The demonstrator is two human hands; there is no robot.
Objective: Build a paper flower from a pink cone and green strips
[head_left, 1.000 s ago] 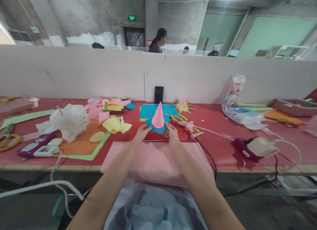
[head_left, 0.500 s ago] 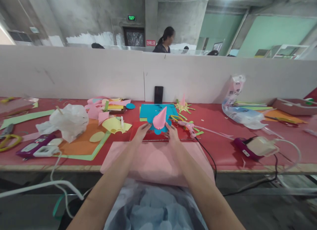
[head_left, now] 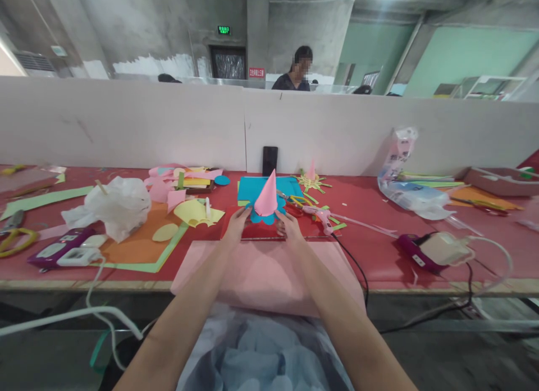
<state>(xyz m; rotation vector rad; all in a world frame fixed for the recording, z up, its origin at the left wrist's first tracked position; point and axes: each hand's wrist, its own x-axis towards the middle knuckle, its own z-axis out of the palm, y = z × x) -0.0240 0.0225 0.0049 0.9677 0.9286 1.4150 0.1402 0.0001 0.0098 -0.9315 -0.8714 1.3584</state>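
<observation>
A pink paper cone (head_left: 266, 196) stands upright on a blue scalloped paper flower (head_left: 264, 217), just above a red sheet (head_left: 252, 231). My left hand (head_left: 236, 225) pinches the flower's left edge. My right hand (head_left: 288, 225) grips its right edge with closed fingers. Both hands hold the piece together over the middle of the red table (head_left: 370, 251). A large pink sheet (head_left: 265, 276) lies under my forearms at the table's front edge.
A glue gun (head_left: 320, 216) with a black cord lies right of my hands. A blue sheet (head_left: 269, 186) and a dark phone (head_left: 270, 160) sit behind. Paper scraps, a white plastic bag (head_left: 113, 203) and an orange sheet lie left; a purple device (head_left: 429, 249) right. A person stands beyond the white partition.
The cone was tipped over to the right half a second ago and now stands upright again. My hands shifted slightly left. The person behind the partition walked to the right.
</observation>
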